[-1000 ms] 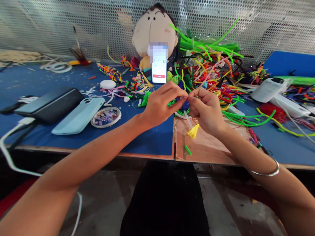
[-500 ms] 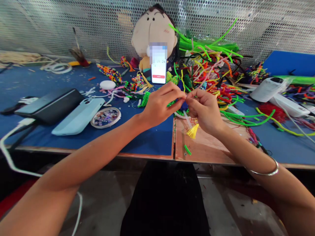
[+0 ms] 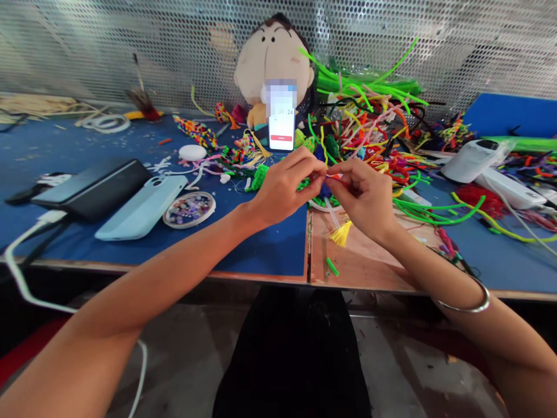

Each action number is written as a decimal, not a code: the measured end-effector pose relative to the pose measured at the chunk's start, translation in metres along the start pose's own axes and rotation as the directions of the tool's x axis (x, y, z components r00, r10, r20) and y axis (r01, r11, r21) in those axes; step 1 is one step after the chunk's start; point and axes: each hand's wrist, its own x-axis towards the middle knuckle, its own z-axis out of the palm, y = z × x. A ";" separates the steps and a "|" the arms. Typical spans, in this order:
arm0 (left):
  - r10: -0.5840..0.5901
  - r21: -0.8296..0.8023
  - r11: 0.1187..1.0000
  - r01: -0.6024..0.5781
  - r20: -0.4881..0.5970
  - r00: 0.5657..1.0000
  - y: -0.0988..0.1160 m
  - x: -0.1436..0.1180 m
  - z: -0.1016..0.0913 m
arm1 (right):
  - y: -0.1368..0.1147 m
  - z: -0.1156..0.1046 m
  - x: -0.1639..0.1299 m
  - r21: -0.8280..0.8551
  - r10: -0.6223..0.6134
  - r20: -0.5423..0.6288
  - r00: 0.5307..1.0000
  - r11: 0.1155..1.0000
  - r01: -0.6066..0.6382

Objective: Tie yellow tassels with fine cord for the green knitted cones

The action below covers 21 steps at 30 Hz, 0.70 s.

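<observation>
My left hand [image 3: 285,187] and my right hand [image 3: 364,198] meet fingertip to fingertip above the table's front edge. Both pinch a small pink and red pipe-cleaner piece [image 3: 335,176] between them. A thin clear stick with a yellow tassel [image 3: 340,233] hangs down below my right hand. A silver bangle [image 3: 467,303] circles my right wrist. What else lies inside my right palm is hidden.
A heap of coloured pipe cleaners [image 3: 374,133] fills the back right. A plush doll [image 3: 272,64] with a phone [image 3: 281,126] leaning on it stands at the back. A light blue phone [image 3: 141,206], a black power bank [image 3: 93,188] and a bead dish [image 3: 189,208] lie left. White devices [image 3: 472,159] lie right.
My hands have shifted slightly down and closer together, and the pink and red piece now shows between the fingertips. The view has tilted a little.
</observation>
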 end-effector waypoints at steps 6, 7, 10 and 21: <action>-0.025 -0.023 0.999 0.025 -0.001 1.000 0.001 0.001 0.000 | -0.001 0.000 -0.001 -0.205 -0.130 -0.060 0.990 0.972 0.115; -0.032 -0.025 0.999 0.032 -0.001 0.999 0.002 0.001 0.000 | -0.001 -0.001 -0.001 -0.234 -0.154 -0.063 0.986 0.963 0.136; -0.038 -0.034 0.999 0.037 -0.014 0.999 0.002 0.001 0.000 | -0.002 -0.001 -0.001 -0.267 -0.204 -0.068 0.977 0.947 0.180; 0.073 0.015 0.997 -0.072 -0.100 0.992 0.003 -0.001 -0.002 | -0.007 -0.003 0.000 0.029 -0.045 -0.028 0.999 0.999 0.046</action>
